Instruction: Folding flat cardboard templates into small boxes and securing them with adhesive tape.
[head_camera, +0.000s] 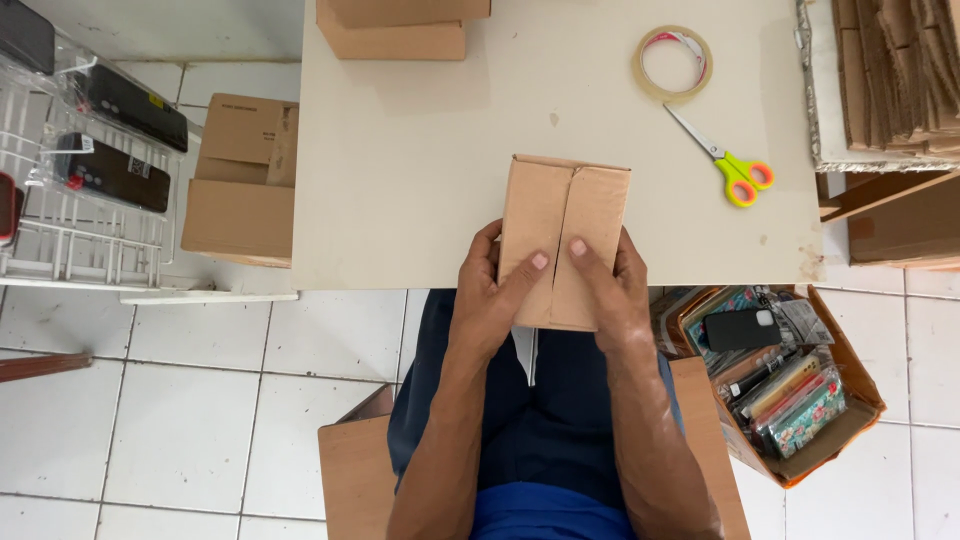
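Note:
A small brown cardboard box (565, 215) lies at the near edge of the white table (420, 170), its two flaps folded shut and meeting along the middle. My left hand (490, 300) grips the box's near left side, thumb pressed on the left flap. My right hand (615, 290) grips the near right side, thumb on the right flap. A white strip hangs below the box between my wrists. A roll of clear tape (673, 63) and scissors (728, 165) with green and orange handles lie on the table to the right, untouched.
Another cardboard box (395, 28) sits at the table's far edge. An open carton (240, 180) stands on the floor at left beside a white wire rack (80, 220) with phone cases. A box of phone cases (790, 385) is at right, flattened cardboard (895, 70) above it.

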